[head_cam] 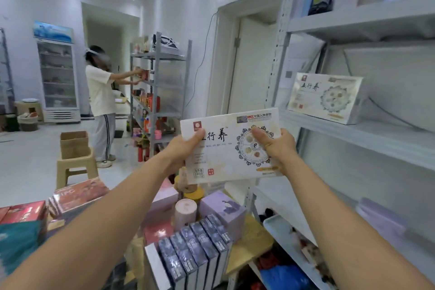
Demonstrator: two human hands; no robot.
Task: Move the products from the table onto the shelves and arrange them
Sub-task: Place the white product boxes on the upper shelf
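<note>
- Left hand (186,148) and right hand (273,146) are gripping the white box (230,162) toward either end, its long axis lying between them.
- Shelf (376,139) is standing beyond the right hand, the nearer one.

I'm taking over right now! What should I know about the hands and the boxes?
Left hand grips the white box at its left edge. Right hand grips its right side, thumb on the front. The box is held up in the air, not yet on a shelf.
Done: one matching box stands on the middle shelf.
Left: shelve the held box, probably beside its twin. Then move the dark blue boxes, purple box, round tin and red boxes off the table.
</note>
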